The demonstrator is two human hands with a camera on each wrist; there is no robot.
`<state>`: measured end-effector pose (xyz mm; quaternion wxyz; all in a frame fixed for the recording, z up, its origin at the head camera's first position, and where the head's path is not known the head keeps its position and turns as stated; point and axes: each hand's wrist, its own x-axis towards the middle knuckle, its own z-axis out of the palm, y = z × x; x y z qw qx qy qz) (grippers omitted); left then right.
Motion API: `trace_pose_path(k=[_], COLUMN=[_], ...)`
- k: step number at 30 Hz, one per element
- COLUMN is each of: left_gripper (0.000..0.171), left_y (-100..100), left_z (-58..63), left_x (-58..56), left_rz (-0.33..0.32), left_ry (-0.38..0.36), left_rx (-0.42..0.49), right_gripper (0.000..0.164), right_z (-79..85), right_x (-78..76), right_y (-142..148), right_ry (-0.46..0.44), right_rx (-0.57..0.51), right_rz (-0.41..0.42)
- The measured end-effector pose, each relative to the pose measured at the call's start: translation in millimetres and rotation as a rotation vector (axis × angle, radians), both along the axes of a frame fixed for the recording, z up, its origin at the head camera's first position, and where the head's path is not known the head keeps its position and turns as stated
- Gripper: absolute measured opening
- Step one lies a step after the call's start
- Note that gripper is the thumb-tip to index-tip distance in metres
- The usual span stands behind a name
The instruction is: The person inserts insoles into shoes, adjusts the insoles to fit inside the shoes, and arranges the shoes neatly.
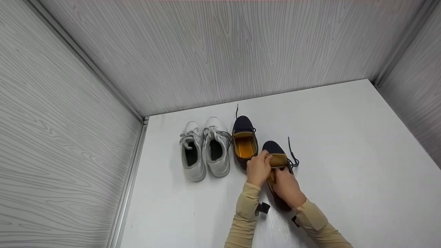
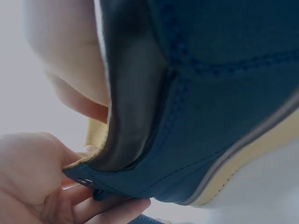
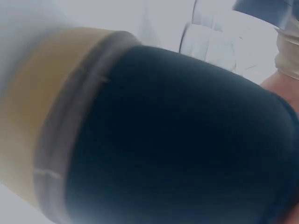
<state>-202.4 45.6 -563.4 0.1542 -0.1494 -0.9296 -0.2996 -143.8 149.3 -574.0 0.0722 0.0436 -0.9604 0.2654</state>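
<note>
A dark navy lace-up shoe (image 1: 277, 160) with a tan lining lies toe away from me. My left hand (image 1: 258, 171) holds its upper left edge beside the tongue; in the left wrist view, thumb and fingers pinch the rim by an eyelet. My right hand (image 1: 288, 186) reaches into the opening from the right, its fingertips hidden inside. The heel (image 3: 173, 140) fills most of the right wrist view. The matching navy shoe (image 1: 245, 145) stands to the left and slightly farther off, tan inside, untouched.
Two white sneakers with laces, one (image 1: 193, 151) at far left and the other (image 1: 217, 148) beside the navy shoe, stand toes away. A loose dark lace (image 1: 291, 148) sticks out right of the held shoe. Grey wood-patterned panels (image 1: 220, 51) border the white table (image 1: 348, 155).
</note>
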Motion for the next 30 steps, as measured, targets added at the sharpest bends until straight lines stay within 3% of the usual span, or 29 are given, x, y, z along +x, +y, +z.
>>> trace_pose_path(k=[7, 12, 22, 27, 30], left_gripper=[0.017, 0.018, 0.017, 0.011, 0.016], left_y=[0, 0, -1, -3, -4], left_z=[-0.8, -1.5, -0.4, -3.1, -6.0], left_x=[-0.2, -1.2, -0.6, 7.1, 17.3], left_rz=[0.005, 0.01, 0.007, 0.019, 0.067], left_ry=[-0.004, -0.015, -0.025, -0.016, 0.034], left_rx=[0.016, 0.022, 0.042, 0.102, 0.143], right_gripper=[0.017, 0.019, 0.033, 0.033, 0.037], right_z=[12.2, 12.2, 13.4, 27.9, 37.4], right_x=[9.7, 11.0, 9.7, 6.8, 2.8], right_y=[0, 0, 3, 12, 24], right_ry=[-0.035, -0.036, -0.067, -0.125, -0.095], right_rx=[-0.004, 0.025, 0.127, 0.048, -0.005], right_rz=[0.008, 0.004, 0.096, 0.104, 0.018])
